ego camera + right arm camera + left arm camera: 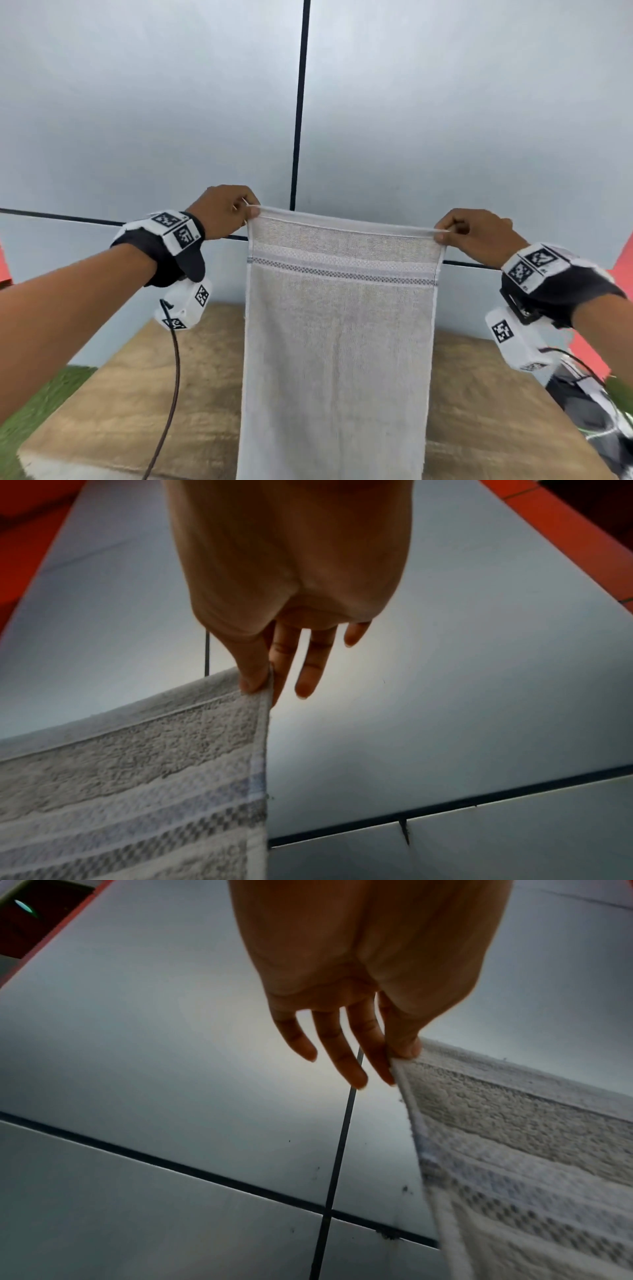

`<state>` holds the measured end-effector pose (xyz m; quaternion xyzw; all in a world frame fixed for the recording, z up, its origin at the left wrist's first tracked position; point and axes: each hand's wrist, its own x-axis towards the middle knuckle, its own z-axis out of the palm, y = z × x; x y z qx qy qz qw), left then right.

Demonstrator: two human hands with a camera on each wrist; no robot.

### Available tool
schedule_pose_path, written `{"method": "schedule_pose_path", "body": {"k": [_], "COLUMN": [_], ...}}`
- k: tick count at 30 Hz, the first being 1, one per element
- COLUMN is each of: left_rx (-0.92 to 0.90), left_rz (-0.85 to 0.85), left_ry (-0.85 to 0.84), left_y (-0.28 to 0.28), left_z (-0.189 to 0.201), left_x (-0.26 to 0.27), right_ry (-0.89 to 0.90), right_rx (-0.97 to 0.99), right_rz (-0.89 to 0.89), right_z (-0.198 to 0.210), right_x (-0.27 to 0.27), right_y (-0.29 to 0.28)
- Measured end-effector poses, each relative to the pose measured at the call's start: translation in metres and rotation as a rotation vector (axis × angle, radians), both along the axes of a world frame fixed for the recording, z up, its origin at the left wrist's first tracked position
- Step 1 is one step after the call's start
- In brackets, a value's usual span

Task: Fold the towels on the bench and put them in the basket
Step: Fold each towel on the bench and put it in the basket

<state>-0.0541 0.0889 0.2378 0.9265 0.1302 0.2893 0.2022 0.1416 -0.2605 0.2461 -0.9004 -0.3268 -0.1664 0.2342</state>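
While hanging, towel (339, 342) corners pinched, both hands (other fingers loose)

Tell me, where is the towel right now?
In the head view the towel hangs in the middle, above the bench, by the tiled wall. The left hand and right hand each pinch a top corner.

A wall of large pale grey tiles (445, 102) was divided by dark grout lines (300, 102). Red surfaces (621, 270) were seen at both edges. A strip of green flooring (37, 404) was visible at lower left.
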Motion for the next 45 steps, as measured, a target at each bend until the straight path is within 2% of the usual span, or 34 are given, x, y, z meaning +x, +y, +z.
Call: {"method": "schedule_pose_path", "body": {"k": [2, 6, 11, 13, 17, 21, 25, 28, 32, 35, 39, 42, 45], "left_rx": [0.017, 0.025, -0.006, -0.041, -0.077, -0.122, -0.097, -0.018, 0.102, 0.154, 0.205, 0.282, 0.275], "left_rz": [0.038, 0.096, 0.109, 0.099, 0.069, 0.011, -0.102, -0.214, -0.290, -0.299, -0.289, -0.256, -0.196], "left_ry": [-0.028, -0.144, -0.260, -0.272, -0.233, -0.123, 0.037, 0.225, 0.617, 0.714, 0.683, 0.684, 0.711], "left_y": [0.008, 0.025, 0.036, 0.037, 0.034, 0.021, 0.007, -0.002, -0.013, -0.022, -0.029, -0.030, -0.025], "left_z": [-0.005, 0.006, 0.015, 0.007, -0.033, -0.095, -0.161, -0.210, -0.264, -0.294, -0.304, -0.301, -0.295], "left_x": [0.019, 0.053, 0.076, 0.077, 0.067, 0.043, 0.008, -0.021, -0.049, -0.061, -0.061, -0.047, -0.025], "right_ry": [-0.016, -0.090, -0.180, -0.176, -0.092, 0.084, 0.291, 0.427, 0.478, 0.563, 0.423, 0.274, 0.248], "right_rx": [-0.011, 0.022, 0.120, 0.142, 0.104, 0.072, -0.068, -0.187, -0.406, -0.516, -0.637, -0.665, -0.662], "right_rz": [-0.043, -0.110, -0.140, -0.128, -0.073, 0.042, 0.168, 0.244, 0.325, 0.327, 0.266, 0.231, 0.186], "right_z": [-0.003, 0.014, 0.026, 0.020, -0.017, -0.072, -0.134, -0.178, -0.233, -0.272, -0.305, -0.300, -0.297], "right_x": [0.016, 0.044, 0.063, 0.064, 0.057, 0.045, 0.026, -0.003, -0.040, -0.045, -0.039, -0.037, -0.026], "right_y": [0.014, 0.040, 0.055, 0.056, 0.050, 0.030, 0.002, -0.017, -0.033, -0.043, -0.052, -0.040, -0.023]}}
